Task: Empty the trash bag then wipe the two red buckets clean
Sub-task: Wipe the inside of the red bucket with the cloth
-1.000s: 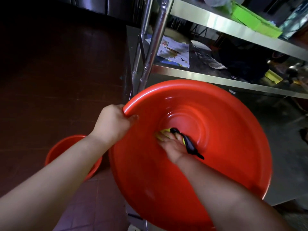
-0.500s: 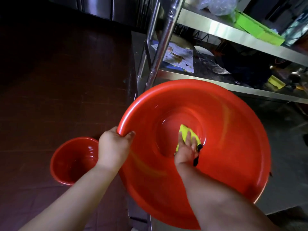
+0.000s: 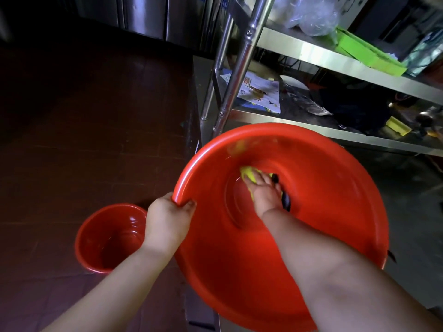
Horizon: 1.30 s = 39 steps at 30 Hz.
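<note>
The left hand [image 3: 167, 218] grips the tilted large red bucket [image 3: 335, 200] rim while the right hand [image 3: 265, 194] presses a yellow cloth [image 3: 248, 174] inside; a slipping grip would likely drop it.

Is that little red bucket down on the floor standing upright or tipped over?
Upright. The small red bucket sits on the floor with its round opening facing up, and its inside looks empty.

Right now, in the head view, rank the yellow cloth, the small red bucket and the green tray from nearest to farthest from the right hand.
1. Yellow cloth: under the right hand, inside the big red bucket.
2. Small red bucket: on the floor, left.
3. Green tray: upper shelf, far right.
</note>
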Tool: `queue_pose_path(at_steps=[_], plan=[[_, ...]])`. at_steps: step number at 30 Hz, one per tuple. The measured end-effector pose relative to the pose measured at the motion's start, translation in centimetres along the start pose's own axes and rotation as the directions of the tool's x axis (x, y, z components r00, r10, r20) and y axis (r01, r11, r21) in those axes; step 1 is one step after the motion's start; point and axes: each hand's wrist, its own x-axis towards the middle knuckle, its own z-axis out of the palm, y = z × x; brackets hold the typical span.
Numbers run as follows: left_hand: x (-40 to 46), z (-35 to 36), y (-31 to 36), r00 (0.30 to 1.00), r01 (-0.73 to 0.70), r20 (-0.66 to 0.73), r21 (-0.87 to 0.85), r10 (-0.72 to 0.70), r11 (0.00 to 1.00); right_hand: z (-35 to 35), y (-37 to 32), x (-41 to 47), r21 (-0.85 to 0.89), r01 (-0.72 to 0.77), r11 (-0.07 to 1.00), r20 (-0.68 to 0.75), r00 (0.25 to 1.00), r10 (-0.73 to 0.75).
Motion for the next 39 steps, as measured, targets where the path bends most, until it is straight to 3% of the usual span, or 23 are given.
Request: queue_pose_path(at_steps=[5, 10, 16, 18, 20, 21, 22, 25, 26, 30, 32, 35, 37, 38, 39], plan=[[-0.3, -0.1, 0.1, 1.000, -0.007, 0.005, -0.038, 0.007, 0.999, -0.7, 3.5, 0.2, -0.016, -0.197, 0.980, -0.032, 0.980, 0.196], [-0.8, 0.3, 0.6, 1.000, -0.013, -0.003, -0.059, 0.012, 0.998, 2.8, 2.0, -4.0, 0.039, -0.478, 0.878, -0.030, 0.877, 0.479], [-1.7, 0.3, 0.2, 0.999, -0.039, -0.017, -0.058, 0.038, 0.998, 4.0, -2.9, -5.5, 0.167, -0.693, 0.701, 0.224, 0.719, 0.658], [-2.0, 0.4, 0.1, 0.999, -0.043, -0.014, -0.064, 0.042, 0.997, 3.1, -4.0, -5.7, 0.379, -0.765, 0.521, 0.283, 0.632, 0.721], [-2.1, 0.3, 0.0, 0.999, -0.036, -0.013, -0.070, 0.035, 0.997, 2.0, -5.0, -6.3, 0.603, -0.702, 0.380, 0.271, 0.628, 0.730], [-2.0, 0.2, 0.0, 0.999, -0.031, -0.016, -0.071, 0.030, 0.997, 2.0, -5.2, -6.4, 0.619, -0.684, 0.385, 0.280, 0.650, 0.706], [-1.9, 0.1, -0.1, 1.000, -0.026, -0.020, -0.071, 0.024, 0.997, 1.6, -5.2, -6.4, 0.621, -0.661, 0.420, 0.272, 0.685, 0.676], [-1.4, -0.2, 0.3, 1.000, -0.011, -0.013, -0.081, 0.010, 0.997, -1.1, -5.0, -7.0, 0.485, -0.509, 0.711, 0.338, 0.859, 0.383], [-1.1, -0.2, 0.6, 1.000, -0.003, -0.008, -0.084, 0.003, 0.996, -2.4, -4.9, -7.3, 0.515, -0.450, 0.730, 0.311, 0.891, 0.330], [-0.6, -0.1, 2.2, 0.999, 0.034, 0.007, -0.133, -0.034, 0.990, -9.3, -5.4, -9.4, 0.476, -0.188, 0.859, 0.010, 0.978, 0.209], [-0.4, -0.2, 2.9, 0.999, 0.033, 0.020, -0.134, -0.030, 0.990, -12.8, -5.2, -10.9, 0.427, -0.024, 0.904, -0.269, 0.951, 0.153], [-0.5, -0.4, 3.7, 0.999, 0.022, 0.030, -0.121, -0.018, 0.992, -17.3, -4.2, -12.2, 0.220, 0.170, 0.960, -0.669, 0.743, 0.022], [-0.8, -0.5, 4.3, 0.999, 0.005, 0.043, -0.108, 0.000, 0.994, -19.6, -3.8, -11.6, 0.084, 0.193, 0.978, -0.770, 0.635, -0.059], [-1.0, -0.6, 4.7, 0.998, -0.011, 0.053, -0.101, 0.016, 0.995, -20.6, -3.6, -11.0, 0.022, 0.196, 0.980, -0.768, 0.631, -0.109], [-1.2, -0.6, 5.1, 0.997, -0.030, 0.064, -0.088, 0.035, 0.996, -21.5, -3.5, -10.4, -0.047, 0.202, 0.978, -0.716, 0.676, -0.174]])
